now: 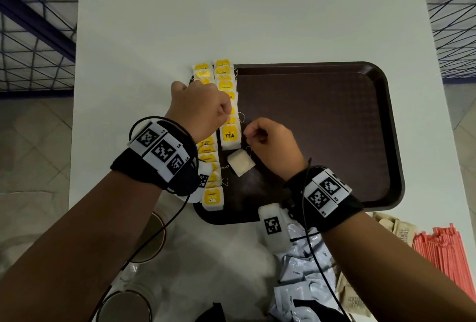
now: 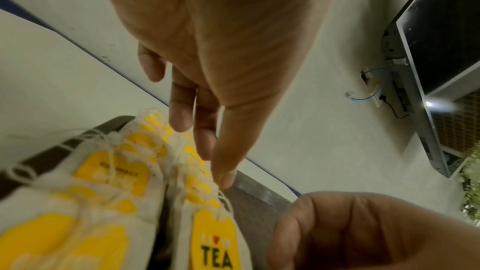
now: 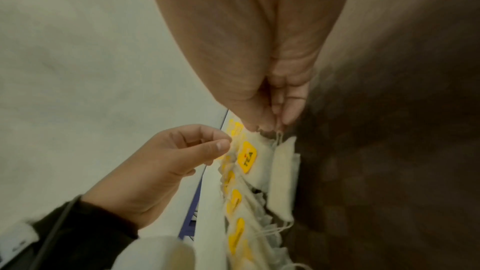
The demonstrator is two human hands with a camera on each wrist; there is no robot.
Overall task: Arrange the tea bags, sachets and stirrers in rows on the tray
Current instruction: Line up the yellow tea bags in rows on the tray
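Along the left edge of the brown tray (image 1: 322, 126), two rows of yellow-tagged tea bags (image 1: 228, 82) lie overlapping; the outer row partly overhangs the rim onto the white worktop (image 1: 257, 18). One loose tea bag (image 1: 240, 162) lies skewed on the tray, tag side not showing, just below the bag labelled TEA (image 1: 230, 137) at the near end of the inner row.

Left hand (image 1: 199, 108): fingers curled over the inner row, thumb and forefinger apparently pinching a string or tag; the wrist view is blurred, so the exact hold cannot be confirmed. Right hand (image 1: 271, 141): fingertips pinched on the thin string (image 3: 279, 136) of the loose bag, remaining fingers curled.

Progress assessment: tea-bag stage well advanced but not closed, since the loose bag is not yet aligned. Most of the tray floor is bare. White coffee sachets (image 1: 301, 278) and brown sachets (image 1: 398, 229) lie heaped on the worktop near the right forearm, with red stirrers (image 1: 445, 252) bundled at the far right. None of these is on the tray. Roughly a third of the task is judged complete.
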